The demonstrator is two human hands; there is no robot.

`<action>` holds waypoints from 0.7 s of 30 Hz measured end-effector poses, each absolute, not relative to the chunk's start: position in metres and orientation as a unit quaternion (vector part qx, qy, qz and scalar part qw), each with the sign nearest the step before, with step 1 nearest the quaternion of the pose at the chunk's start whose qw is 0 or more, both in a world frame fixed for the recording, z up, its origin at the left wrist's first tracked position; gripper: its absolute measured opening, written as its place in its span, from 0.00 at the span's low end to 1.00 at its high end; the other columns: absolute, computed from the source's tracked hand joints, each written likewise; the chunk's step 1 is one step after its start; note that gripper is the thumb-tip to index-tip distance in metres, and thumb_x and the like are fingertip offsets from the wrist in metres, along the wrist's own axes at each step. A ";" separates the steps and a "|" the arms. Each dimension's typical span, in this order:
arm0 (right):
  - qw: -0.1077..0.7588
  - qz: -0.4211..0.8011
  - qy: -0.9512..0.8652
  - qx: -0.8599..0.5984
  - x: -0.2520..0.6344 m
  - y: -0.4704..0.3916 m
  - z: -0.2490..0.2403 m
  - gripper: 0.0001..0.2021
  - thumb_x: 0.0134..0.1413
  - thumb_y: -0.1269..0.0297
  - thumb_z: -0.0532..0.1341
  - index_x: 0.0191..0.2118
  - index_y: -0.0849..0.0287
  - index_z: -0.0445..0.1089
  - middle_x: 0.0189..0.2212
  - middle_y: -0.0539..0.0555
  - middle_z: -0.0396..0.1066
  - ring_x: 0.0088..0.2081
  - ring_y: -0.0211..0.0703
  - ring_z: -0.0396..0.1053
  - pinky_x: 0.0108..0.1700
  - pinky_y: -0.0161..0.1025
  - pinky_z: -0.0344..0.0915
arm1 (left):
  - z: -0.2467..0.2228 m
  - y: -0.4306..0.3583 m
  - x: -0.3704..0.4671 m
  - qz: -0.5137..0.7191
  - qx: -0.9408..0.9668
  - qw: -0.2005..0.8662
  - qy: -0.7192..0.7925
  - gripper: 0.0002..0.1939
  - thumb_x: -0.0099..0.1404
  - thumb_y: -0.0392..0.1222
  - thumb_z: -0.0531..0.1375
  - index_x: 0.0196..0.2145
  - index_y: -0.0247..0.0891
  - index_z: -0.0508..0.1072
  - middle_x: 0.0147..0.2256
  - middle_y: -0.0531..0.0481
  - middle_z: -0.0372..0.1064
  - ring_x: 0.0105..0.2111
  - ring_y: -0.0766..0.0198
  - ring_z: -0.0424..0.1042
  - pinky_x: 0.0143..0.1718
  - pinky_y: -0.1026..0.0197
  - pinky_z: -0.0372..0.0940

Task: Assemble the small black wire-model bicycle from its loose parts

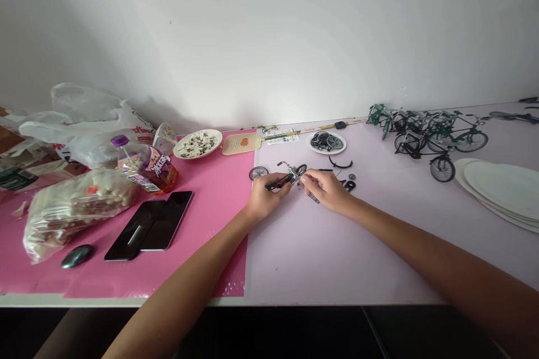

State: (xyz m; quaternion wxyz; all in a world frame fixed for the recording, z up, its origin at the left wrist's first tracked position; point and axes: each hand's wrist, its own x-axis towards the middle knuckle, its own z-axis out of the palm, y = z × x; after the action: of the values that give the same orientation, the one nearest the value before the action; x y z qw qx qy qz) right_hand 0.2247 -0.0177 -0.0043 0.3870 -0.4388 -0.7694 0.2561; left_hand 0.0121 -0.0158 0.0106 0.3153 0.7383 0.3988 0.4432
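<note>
A small dark model bicycle frame [275,183] with silver handlebars and one wheel [301,170] is between my hands, above the pale mat. My left hand [265,197] is closed round the rear part of the frame. The fingers of my right hand [322,186] are pinched at the front, by the wheel and fork; the exact part they grip is too small to make out. A loose spoked wheel [258,173] lies just behind my left hand. Beyond my right hand are a black curved strip [340,164], a small round part [352,177] and a black piece [350,185].
Finished-looking model bicycles [442,137] stand at the back right, near stacked white plates [501,188]. A plate of wheels [326,142] and a plate of small parts [197,144] lie at the back. Left are a bottle [147,165], phones [166,221], a mouse [77,256] and bags [80,202].
</note>
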 end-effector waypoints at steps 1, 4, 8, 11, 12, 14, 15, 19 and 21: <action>0.390 0.258 -0.767 -0.439 0.225 -0.018 -0.004 0.16 0.70 0.52 0.54 0.35 0.56 0.69 0.24 0.51 0.73 0.24 0.41 0.67 0.28 0.38 0.60 | 0.010 -0.016 0.012 0.443 0.739 0.316 0.396 0.12 0.66 0.46 0.64 0.37 0.33 0.81 0.31 0.48 0.76 0.30 0.66 0.69 0.32 0.66 0.64; 0.401 0.254 -0.766 -0.434 0.224 -0.018 -0.003 0.11 0.66 0.55 0.58 0.36 0.56 0.69 0.25 0.51 0.73 0.26 0.41 0.69 0.30 0.38 0.62 | 0.009 -0.015 0.012 0.444 0.741 0.316 0.392 0.11 0.66 0.44 0.64 0.37 0.33 0.81 0.31 0.47 0.77 0.30 0.65 0.70 0.32 0.65 0.65; 0.403 0.252 -0.771 -0.424 0.224 -0.018 -0.003 0.09 0.64 0.58 0.59 0.34 0.56 0.68 0.25 0.50 0.73 0.27 0.41 0.68 0.32 0.38 0.63 | 0.008 -0.015 0.012 0.442 0.739 0.318 0.396 0.11 0.66 0.44 0.64 0.38 0.33 0.81 0.32 0.47 0.78 0.31 0.65 0.71 0.32 0.65 0.65; 0.399 0.252 -0.772 -0.426 0.224 -0.017 -0.004 0.11 0.65 0.58 0.58 0.33 0.56 0.68 0.24 0.50 0.72 0.26 0.40 0.67 0.31 0.37 0.62 | 0.009 -0.015 0.012 0.444 0.739 0.317 0.396 0.11 0.66 0.44 0.64 0.37 0.33 0.81 0.32 0.46 0.78 0.31 0.65 0.72 0.33 0.65 0.65; 0.396 0.251 -0.773 -0.428 0.225 -0.017 -0.004 0.12 0.66 0.57 0.57 0.32 0.56 0.68 0.24 0.50 0.72 0.25 0.40 0.66 0.30 0.37 0.61 | 0.009 -0.015 0.012 0.444 0.739 0.317 0.396 0.11 0.66 0.44 0.64 0.37 0.33 0.81 0.32 0.46 0.78 0.31 0.65 0.72 0.33 0.65 0.65; 0.389 0.251 -0.774 -0.431 0.225 -0.016 -0.005 0.15 0.68 0.56 0.56 0.31 0.56 0.68 0.24 0.51 0.73 0.24 0.40 0.66 0.29 0.37 0.61 | 0.009 -0.015 0.012 0.443 0.738 0.318 0.397 0.11 0.66 0.44 0.64 0.36 0.33 0.81 0.32 0.46 0.78 0.31 0.65 0.71 0.33 0.65 0.65; 0.387 0.251 -0.776 -0.431 0.226 -0.016 -0.006 0.16 0.69 0.55 0.55 0.30 0.56 0.67 0.24 0.51 0.73 0.24 0.40 0.66 0.29 0.37 0.61 | 0.009 -0.015 0.012 0.441 0.739 0.320 0.397 0.11 0.66 0.44 0.64 0.36 0.32 0.81 0.32 0.46 0.78 0.31 0.65 0.71 0.33 0.65 0.65; 0.384 0.255 -0.777 -0.429 0.226 -0.017 -0.006 0.19 0.71 0.54 0.53 0.28 0.56 0.67 0.26 0.52 0.75 0.25 0.40 0.67 0.30 0.38 0.62 | 0.009 -0.015 0.012 0.441 0.737 0.326 0.395 0.12 0.66 0.45 0.64 0.36 0.32 0.81 0.32 0.47 0.78 0.31 0.65 0.71 0.33 0.65 0.65; 0.386 0.255 -0.774 -0.432 0.225 -0.018 -0.004 0.16 0.69 0.54 0.55 0.31 0.56 0.69 0.25 0.52 0.74 0.25 0.40 0.67 0.30 0.38 0.62 | 0.009 -0.014 0.012 0.442 0.735 0.326 0.398 0.12 0.66 0.45 0.64 0.37 0.33 0.81 0.32 0.46 0.78 0.31 0.65 0.71 0.33 0.65 0.65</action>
State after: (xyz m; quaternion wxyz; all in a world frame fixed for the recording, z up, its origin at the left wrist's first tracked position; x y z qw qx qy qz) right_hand 0.2253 -0.0180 -0.0036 0.3861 -0.4316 -0.7745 0.2545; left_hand 0.0120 -0.0144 0.0086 0.3259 0.7348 0.3980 0.4421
